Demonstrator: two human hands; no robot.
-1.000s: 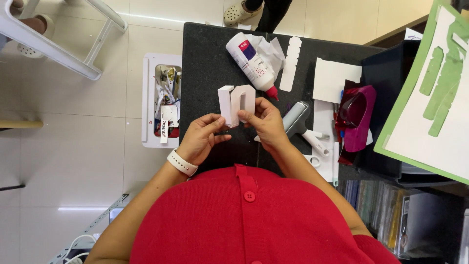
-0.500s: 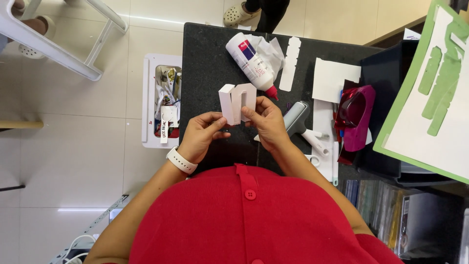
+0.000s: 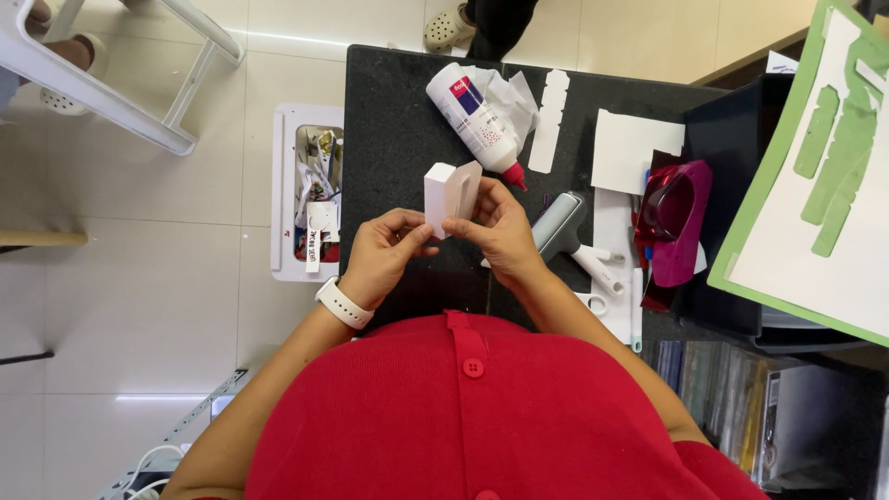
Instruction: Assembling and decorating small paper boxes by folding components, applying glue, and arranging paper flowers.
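The person holds a small white paper box [image 3: 451, 196] up over the black table [image 3: 398, 111]. The left hand [image 3: 384, 255] pinches the bottom of the box with thumb and fingers. The right hand [image 3: 495, 227] pinches the other side, with its fingers bent around the flap. The two hands are close together, almost touching.

Just behind the box lies a white glue bottle [image 3: 472, 116] with a red tip, on its side. It rests on crumpled white paper [image 3: 505, 93]. A long white paper strip [image 3: 548, 120] lies beside it. A white card [image 3: 630, 148] is farther right.

Near the right hand is a grey roller [image 3: 560, 222] with a white handle. Past it sits a dark pink holder [image 3: 676, 222]. White scissors [image 3: 593, 301] poke out by the right arm, partly hidden.

On the far right leans a green board [image 3: 787, 204] with a white sheet and green shapes on it.

On the floor, left of the table, stands a white bin [image 3: 287, 185] full of scraps. A white chair frame [image 3: 102, 83] is in the top left corner. Someone's shoe [image 3: 449, 28] shows beyond the table.
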